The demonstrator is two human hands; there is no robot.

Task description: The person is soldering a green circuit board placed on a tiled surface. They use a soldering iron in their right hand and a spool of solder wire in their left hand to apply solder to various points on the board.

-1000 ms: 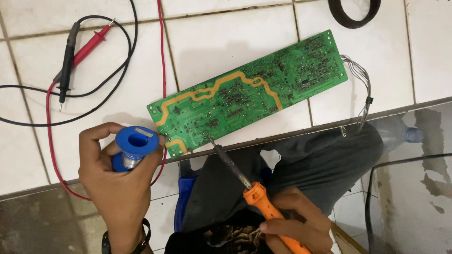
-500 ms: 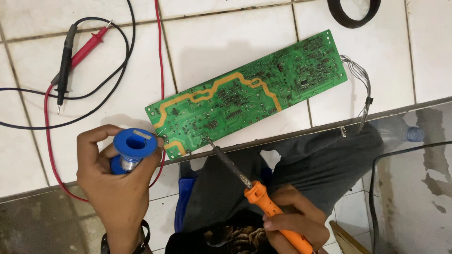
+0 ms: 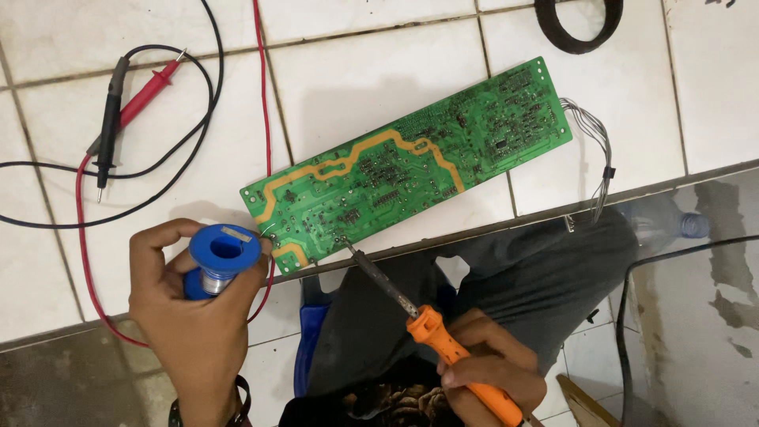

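A long green circuit board (image 3: 411,166) lies slanted on the white tiled floor, solder side up, with a yellow trace across it. My left hand (image 3: 194,316) grips a blue spool of solder wire (image 3: 223,257) beside the board's lower left corner. My right hand (image 3: 486,375) holds an orange-handled soldering iron (image 3: 431,328). Its tip touches the board's near edge around the lower left part.
Red and black multimeter probes (image 3: 130,99) with their leads lie on the tiles at the left. A black ring (image 3: 577,24) sits at the top right. Grey wires (image 3: 597,154) hang off the board's right end. My knees in dark trousers (image 3: 506,277) are below the board.
The spool in my left hand has shifted slightly right, toward the board's corner. The soldering iron tip stays at the board's near edge.
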